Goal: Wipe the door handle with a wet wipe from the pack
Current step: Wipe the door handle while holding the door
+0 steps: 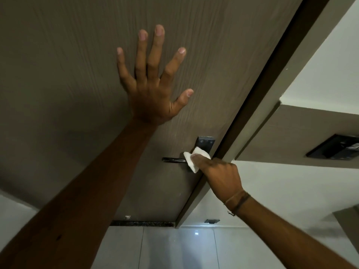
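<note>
A dark metal door handle (172, 160) juts left from its black backplate (206, 142) on the brown wooden door (68, 74). My right hand (219, 173) is closed on a white wet wipe (194, 159) and presses it against the handle's inner end, just below the backplate. My left hand (153, 82) lies flat on the door above the handle, fingers spread wide, holding nothing. The lever's tip sticks out to the left of the wipe. The wipe pack is not visible.
The brown door frame (258, 117) runs diagonally right of the handle. Beyond it are a white wall (291, 187) and a black switch panel (336, 147). Glossy floor tiles (174, 249) and a dark threshold strip (143, 223) lie below.
</note>
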`<state>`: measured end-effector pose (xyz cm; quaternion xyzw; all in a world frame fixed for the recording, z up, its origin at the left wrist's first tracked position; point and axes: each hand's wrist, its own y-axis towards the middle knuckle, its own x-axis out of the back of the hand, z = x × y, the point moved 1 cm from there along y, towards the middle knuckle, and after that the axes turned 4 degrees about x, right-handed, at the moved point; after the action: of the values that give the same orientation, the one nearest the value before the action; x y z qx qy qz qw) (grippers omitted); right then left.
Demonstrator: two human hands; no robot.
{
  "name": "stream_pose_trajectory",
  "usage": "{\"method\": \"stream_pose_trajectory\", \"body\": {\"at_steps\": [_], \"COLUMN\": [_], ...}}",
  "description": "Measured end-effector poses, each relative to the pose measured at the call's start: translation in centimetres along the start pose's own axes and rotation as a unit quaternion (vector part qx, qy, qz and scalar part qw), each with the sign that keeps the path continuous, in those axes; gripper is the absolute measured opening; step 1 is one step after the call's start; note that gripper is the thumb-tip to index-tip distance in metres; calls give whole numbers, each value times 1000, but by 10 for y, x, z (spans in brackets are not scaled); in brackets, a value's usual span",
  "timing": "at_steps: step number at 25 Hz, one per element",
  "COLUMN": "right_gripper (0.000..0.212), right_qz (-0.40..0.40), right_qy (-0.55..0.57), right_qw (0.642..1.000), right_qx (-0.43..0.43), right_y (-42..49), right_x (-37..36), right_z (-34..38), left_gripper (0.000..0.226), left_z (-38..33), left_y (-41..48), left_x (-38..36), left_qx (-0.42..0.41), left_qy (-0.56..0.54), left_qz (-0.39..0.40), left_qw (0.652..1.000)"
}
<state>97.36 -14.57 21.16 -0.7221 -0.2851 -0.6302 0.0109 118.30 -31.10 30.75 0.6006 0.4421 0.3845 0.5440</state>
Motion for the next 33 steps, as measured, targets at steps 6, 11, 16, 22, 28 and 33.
{"method": "stream_pose_trajectory", "body": {"at_steps": [6, 11, 16, 22, 28, 33], "right_gripper": [53, 31, 39, 54, 38, 42], "right_qz": [-3, 12, -44, -167, -210, -251], "right_qy": [42, 139, 65, 109, 404, 544], "right_qw": [998, 990, 995, 971, 794, 641], "right_qx": [-46, -24, -57, -130, -403, -480], "right_y": [8, 57, 4, -22, -8, -7], "right_x": [-10, -6, -14, -45, -50, -52], "right_z": [30, 82, 21, 0, 37, 49], "left_gripper": [87, 86, 87, 87, 83, 81], "left_z": [2, 3, 4, 4, 3, -4], "left_y": [-3, -2, -4, -4, -2, 7], "left_x": [-5, -1, -2, -1, 12, 29], "left_qx": [-6, -2, -16, -15, -6, -9], "left_qy": [-3, -8, 2, 17, 15, 7], "left_qz": [-8, -11, -15, 7, 57, 121], "left_qw": [1000, 1000, 1000, 1000, 998, 993]}}
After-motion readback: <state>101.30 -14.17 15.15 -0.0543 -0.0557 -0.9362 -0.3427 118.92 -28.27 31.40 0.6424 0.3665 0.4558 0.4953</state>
